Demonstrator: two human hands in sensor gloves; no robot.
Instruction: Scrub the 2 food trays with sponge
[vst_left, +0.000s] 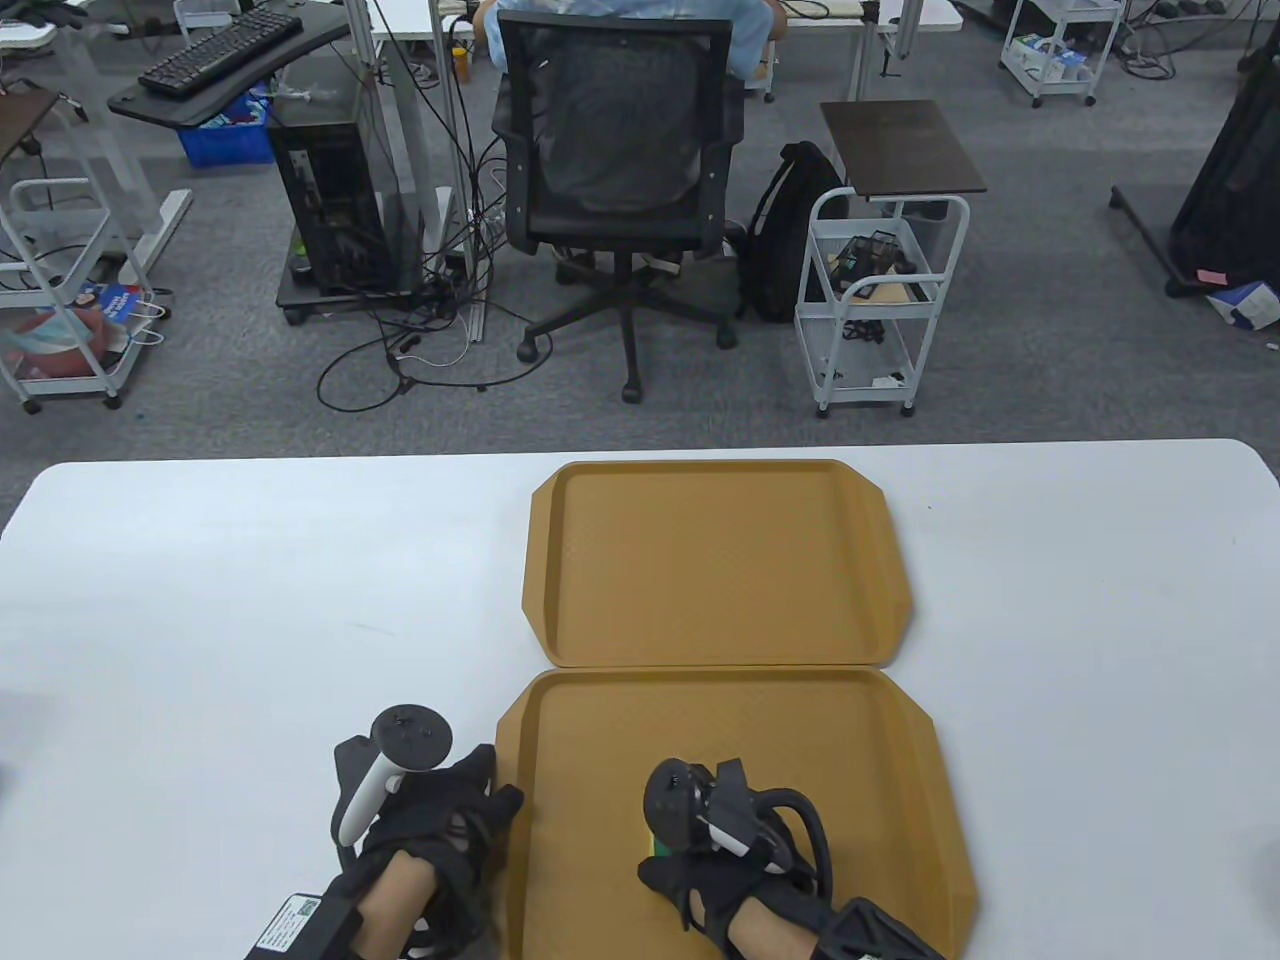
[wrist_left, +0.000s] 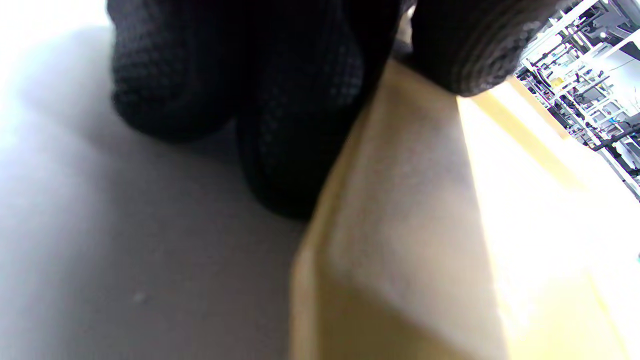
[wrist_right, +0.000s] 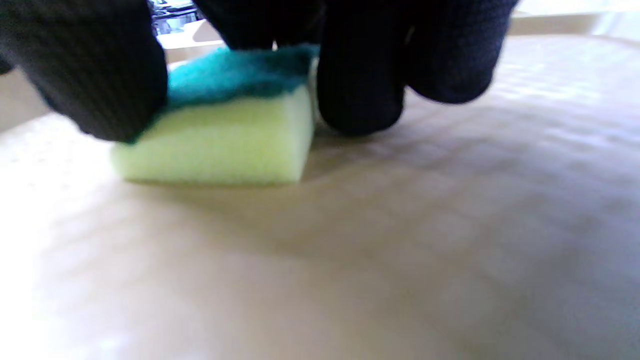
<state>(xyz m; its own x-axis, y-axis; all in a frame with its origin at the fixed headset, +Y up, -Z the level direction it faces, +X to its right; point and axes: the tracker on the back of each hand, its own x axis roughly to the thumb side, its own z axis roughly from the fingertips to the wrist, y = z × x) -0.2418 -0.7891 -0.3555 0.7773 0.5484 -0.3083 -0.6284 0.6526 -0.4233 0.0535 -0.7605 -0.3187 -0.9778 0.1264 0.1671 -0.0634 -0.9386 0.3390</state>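
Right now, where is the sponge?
The sponge sits under the right hand, flat on the near tray, toward its front-left area in the table view.

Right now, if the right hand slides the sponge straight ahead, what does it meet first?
Bare floor of the near tray, then probably that tray's far rim, which abuts the far tray. The right hand grips the sponge.

Two tan trays lay on the white tabletop (vst_left: 250, 560), the far tray (vst_left: 718, 562) touching the near tray (vst_left: 860, 760) edge to edge. The right hand (vst_left: 700, 880) rested inside the near tray over a sponge (vst_left: 655, 848), of which only a green and yellow sliver showed. The left hand (vst_left: 440, 830) sat at that tray's left rim, fingers against its edge. Beyond the tabletop stood an office chair (vst_left: 615, 170) and a white cart (vst_left: 880, 290)
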